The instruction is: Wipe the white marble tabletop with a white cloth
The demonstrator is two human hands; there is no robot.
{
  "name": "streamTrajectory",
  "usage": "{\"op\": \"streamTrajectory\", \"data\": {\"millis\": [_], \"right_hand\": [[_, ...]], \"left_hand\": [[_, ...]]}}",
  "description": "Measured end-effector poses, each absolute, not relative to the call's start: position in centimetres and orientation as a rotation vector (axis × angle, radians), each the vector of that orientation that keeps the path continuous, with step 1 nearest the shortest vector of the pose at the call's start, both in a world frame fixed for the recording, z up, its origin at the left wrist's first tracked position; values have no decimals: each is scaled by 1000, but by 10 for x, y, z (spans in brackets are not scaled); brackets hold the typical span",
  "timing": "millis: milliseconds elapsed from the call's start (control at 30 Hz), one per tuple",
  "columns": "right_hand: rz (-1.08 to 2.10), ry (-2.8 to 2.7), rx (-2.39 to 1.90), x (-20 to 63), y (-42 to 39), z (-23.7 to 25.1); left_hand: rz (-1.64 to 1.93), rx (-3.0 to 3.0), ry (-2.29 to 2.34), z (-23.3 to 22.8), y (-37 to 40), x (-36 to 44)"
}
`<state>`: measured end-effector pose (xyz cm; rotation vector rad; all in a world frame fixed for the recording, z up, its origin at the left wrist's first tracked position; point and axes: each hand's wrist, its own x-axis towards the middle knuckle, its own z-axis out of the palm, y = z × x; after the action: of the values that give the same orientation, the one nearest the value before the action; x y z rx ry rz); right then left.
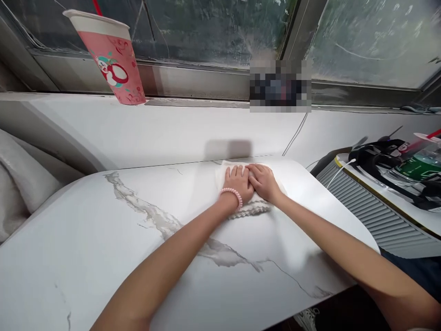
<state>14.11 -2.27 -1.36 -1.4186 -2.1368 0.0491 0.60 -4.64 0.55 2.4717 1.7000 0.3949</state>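
Observation:
A white cloth [253, 209] with a ruffled near edge lies folded on the marble-patterned table [138, 248], close to its far edge. My left hand [238, 184], with a pink coiled band [234, 192] at the wrist, presses flat on the cloth, fingers stretched forward. Right beside it, touching it, my right hand [263, 181] also rests on the cloth, its fingers angled to the left and lightly bent. Both palms hide the middle of the cloth.
A pink paper cup [115, 64] with a red straw stands on the window ledge [193, 105]. A blurred-out object [280, 86] is on that ledge. To the right, a ribbed white cabinet [372, 207] carries a green-labelled bottle [418, 165] and black items. Pale fabric [24, 179] hangs at left.

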Motion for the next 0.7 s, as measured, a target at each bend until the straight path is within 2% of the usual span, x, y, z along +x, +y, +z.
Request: {"op": "streamTrajectory", "data": {"millis": [300,700], "right_hand": [[35,-2161,-1461,131,45,-11],[-92,-2096,-1585,120,36,-11]], "left_hand": [[510,2442,1799,6,17,3],[532,2492,1774,3,15,-6]]}}
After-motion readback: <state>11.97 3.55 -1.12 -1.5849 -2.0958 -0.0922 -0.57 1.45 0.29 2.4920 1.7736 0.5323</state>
